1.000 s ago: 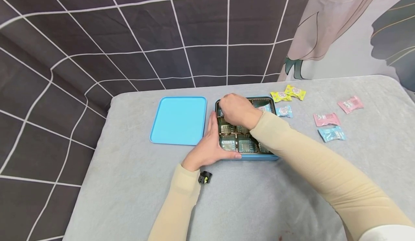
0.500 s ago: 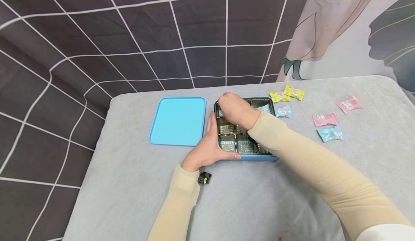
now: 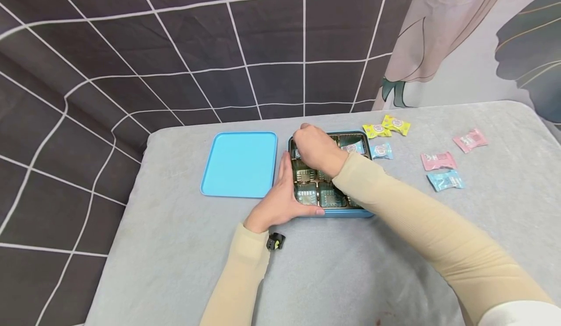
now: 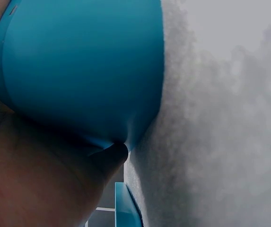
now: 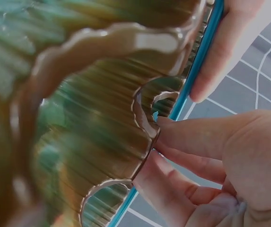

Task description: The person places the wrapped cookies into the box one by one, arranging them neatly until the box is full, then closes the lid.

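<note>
A blue box (image 3: 348, 213) holds a brown see-through plastic tray (image 3: 331, 197) divided into several compartments. My left hand (image 3: 282, 197) steadies its near-left corner, straight fingers along the left side and thumb along the front. In the left wrist view, that hand presses against the blue wall (image 4: 83, 61). My right hand (image 3: 317, 145) reaches over the back-left compartment. The right wrist view has its thumb (image 5: 187, 135) and fingers pinching the tray's edge beside the blue rim. A light-blue wrapped candy (image 3: 354, 147) lies in the back row; the hand hides part of the tray.
Left of the box lies a flat light-blue lid (image 3: 239, 164). To the right, on the grey cloth (image 3: 407, 253), are two yellow candies (image 3: 377, 130), two pink candies (image 3: 439, 161) and two blue candies (image 3: 445, 180). A dark gridded curtain (image 3: 263, 38) hangs behind.
The whole head view has shifted slightly to the left. Both hands stay at the same places on the box and tray.
</note>
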`<state>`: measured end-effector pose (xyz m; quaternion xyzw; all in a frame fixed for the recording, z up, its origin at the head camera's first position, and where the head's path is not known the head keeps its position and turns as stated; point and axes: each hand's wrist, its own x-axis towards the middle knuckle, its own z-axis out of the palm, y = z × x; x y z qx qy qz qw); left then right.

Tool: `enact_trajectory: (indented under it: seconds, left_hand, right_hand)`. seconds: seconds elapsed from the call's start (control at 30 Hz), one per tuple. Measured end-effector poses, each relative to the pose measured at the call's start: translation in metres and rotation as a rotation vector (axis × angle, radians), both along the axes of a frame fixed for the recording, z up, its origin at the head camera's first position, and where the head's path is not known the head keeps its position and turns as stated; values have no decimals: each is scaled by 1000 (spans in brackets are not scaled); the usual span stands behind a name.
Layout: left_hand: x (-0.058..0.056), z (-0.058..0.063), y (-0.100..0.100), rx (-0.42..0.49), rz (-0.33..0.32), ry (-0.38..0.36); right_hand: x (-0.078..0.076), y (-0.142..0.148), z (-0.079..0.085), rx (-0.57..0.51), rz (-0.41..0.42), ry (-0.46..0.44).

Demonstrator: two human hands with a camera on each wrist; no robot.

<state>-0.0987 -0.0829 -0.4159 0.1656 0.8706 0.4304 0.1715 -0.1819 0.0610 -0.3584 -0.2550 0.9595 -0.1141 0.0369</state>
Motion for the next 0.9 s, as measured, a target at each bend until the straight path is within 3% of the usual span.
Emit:
enact_trajectory:
  seconds: [0.9]
  left_hand:
    - [-1,1,0,-7,3,4]
  right_hand:
    - [1,4,3,-65,-9,21]
